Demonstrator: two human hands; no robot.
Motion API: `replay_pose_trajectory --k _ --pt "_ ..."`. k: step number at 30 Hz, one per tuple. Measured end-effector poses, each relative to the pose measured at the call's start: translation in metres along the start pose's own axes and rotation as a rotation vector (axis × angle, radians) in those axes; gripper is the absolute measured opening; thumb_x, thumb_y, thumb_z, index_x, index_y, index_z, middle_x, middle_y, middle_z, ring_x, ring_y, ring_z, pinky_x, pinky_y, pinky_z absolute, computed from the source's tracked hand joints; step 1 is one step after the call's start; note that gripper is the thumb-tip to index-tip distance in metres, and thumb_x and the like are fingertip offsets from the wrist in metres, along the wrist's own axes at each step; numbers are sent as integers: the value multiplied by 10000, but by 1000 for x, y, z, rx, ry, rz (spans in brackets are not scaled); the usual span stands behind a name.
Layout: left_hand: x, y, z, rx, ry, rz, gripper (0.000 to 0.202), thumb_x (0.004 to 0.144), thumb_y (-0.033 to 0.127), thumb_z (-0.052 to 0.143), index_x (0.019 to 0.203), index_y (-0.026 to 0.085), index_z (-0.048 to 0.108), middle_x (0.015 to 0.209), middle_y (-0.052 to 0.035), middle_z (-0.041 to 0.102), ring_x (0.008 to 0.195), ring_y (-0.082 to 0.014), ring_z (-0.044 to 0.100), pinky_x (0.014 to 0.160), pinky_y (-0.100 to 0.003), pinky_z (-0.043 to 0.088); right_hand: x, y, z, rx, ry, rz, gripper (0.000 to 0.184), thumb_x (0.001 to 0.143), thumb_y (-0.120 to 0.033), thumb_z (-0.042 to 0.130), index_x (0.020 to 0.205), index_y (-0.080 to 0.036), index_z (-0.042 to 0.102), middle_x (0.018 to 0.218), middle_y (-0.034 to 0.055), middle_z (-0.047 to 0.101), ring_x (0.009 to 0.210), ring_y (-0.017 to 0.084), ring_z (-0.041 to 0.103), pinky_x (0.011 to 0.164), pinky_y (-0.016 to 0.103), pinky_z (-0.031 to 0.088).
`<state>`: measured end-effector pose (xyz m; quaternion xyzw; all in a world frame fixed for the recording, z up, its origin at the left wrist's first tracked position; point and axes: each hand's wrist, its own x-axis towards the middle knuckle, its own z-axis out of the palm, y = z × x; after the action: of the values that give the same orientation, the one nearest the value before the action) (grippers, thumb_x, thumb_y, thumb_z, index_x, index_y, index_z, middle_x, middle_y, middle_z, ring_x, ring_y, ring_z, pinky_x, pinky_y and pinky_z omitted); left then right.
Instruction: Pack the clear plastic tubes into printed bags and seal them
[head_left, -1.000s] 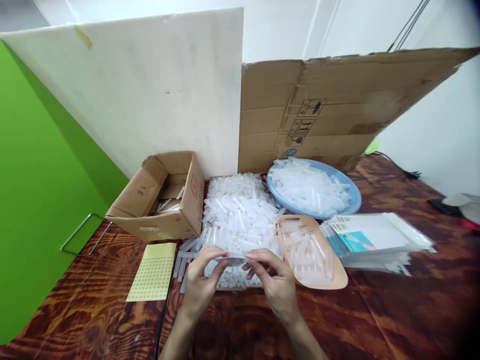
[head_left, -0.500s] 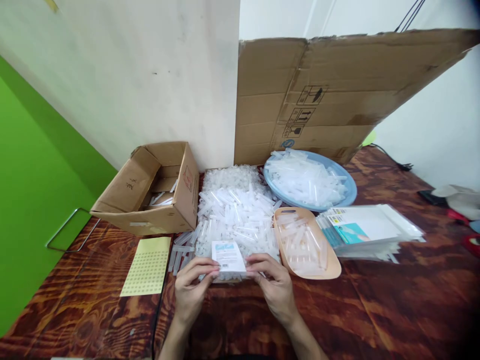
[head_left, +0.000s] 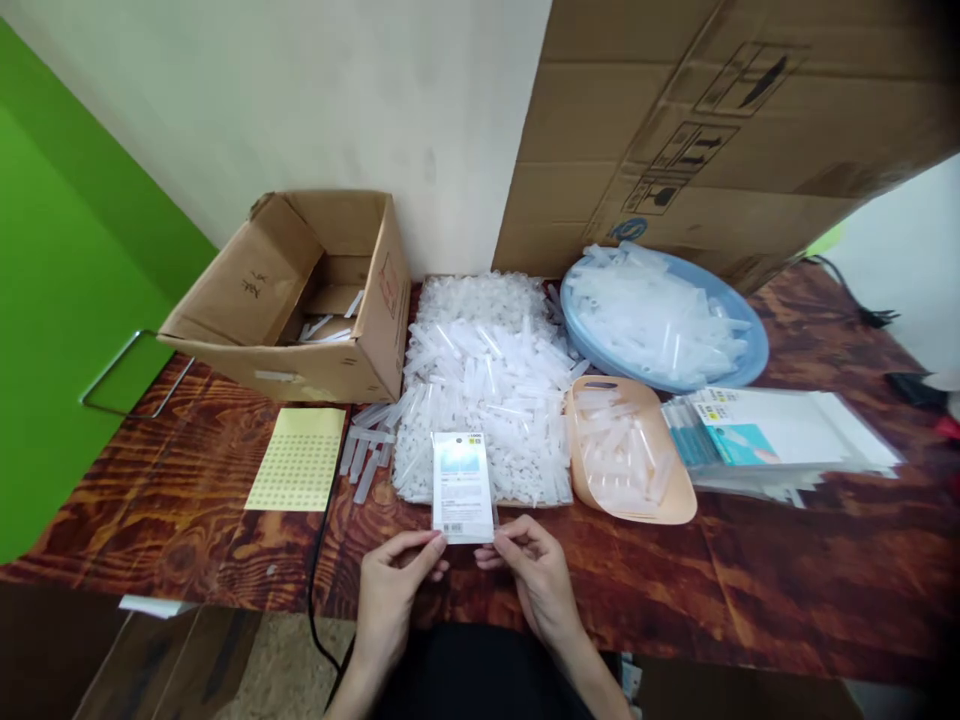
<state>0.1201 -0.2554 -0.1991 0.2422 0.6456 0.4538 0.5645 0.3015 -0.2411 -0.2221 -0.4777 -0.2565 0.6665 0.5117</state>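
Between my two hands is a clear plastic packet with a white and blue printed card [head_left: 462, 490], its printed side facing me. My left hand [head_left: 394, 585] pinches the packet's lower left corner between thumb and fingers. At the lower right corner, my right hand [head_left: 534, 575] pinches it the same way. Just behind the packet lies a wide heap of clear plastic tubes [head_left: 480, 380]. More tubes rest in a peach-coloured tray [head_left: 679, 505] to the right, and a stack of similar flat packets [head_left: 810, 430] lies beyond it.
A blue basin [head_left: 585, 345] heaped with tubes stands at the back right, before a large cardboard sheet [head_left: 600, 130]. On the left are an open cardboard box [head_left: 322, 368] with white strips inside and a yellow sticker sheet [head_left: 296, 460]. A black cable [head_left: 319, 560] hangs over the table edge.
The packet has tilted up so its whole printed side shows, and both hands have come nearer to the table's front edge. The camera view has tipped downward.
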Motion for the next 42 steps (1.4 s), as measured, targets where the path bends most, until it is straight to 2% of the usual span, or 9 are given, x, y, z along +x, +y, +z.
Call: replay_pose_trajectory --k 3,6,13,19,26,33,37,42 --pt "2 -2 -2 -15 0 3 311 684 387 882 846 131 811 745 -87 785 665 -201 724 662 -264 589 2 5 -2 -4 36 13 283 696 -341 915 751 -163 703 761 34 737 588 215 745 580 341 650" --pt "4 -4 -4 -2 -4 8 286 686 382 877 803 132 803 710 -80 783 648 -200 725 654 -256 584 4 7 -4 -22 41 16 274 671 -316 930 735 -160 714 751 32 741 574 206 743 557 315 648" --pt "0 -7 -3 -23 -9 -19 310 754 432 820 813 133 762 735 -81 788 689 -212 749 697 -264 589 4 9 0 -112 103 26 280 751 -363 877 721 -165 681 631 21 732 531 196 728 520 279 626" --pt "-2 -7 0 -53 -21 -30 327 784 451 790 818 135 716 723 -71 773 702 -205 749 724 -262 584 4 12 -1 -200 124 27 307 783 -402 847 736 -171 650 643 31 735 540 216 729 521 304 619" --pt "0 -10 4 5 3 -35 344 821 484 742 795 150 665 682 -61 749 657 -198 730 665 -262 566 3 12 1 -248 131 15 295 821 -411 812 761 -183 634 662 16 719 534 201 714 536 297 604" --pt "3 -18 11 203 68 30 377 890 532 633 718 207 552 506 4 648 448 -166 637 462 -217 459 2 6 20 -434 146 -35 358 864 -491 740 754 -202 559 583 -20 641 476 182 683 473 260 577" --pt "4 -17 12 271 91 19 407 911 552 592 693 210 557 499 -3 650 439 -172 638 463 -224 458 4 5 28 -601 196 -41 413 904 -571 647 737 -215 519 509 -20 619 399 175 645 396 235 527" --pt "4 -18 12 258 83 19 445 920 574 567 673 203 570 494 -1 650 438 -167 636 466 -222 456 8 7 33 -755 261 -47 467 955 -598 530 668 -233 481 417 -19 586 313 160 574 325 210 428"
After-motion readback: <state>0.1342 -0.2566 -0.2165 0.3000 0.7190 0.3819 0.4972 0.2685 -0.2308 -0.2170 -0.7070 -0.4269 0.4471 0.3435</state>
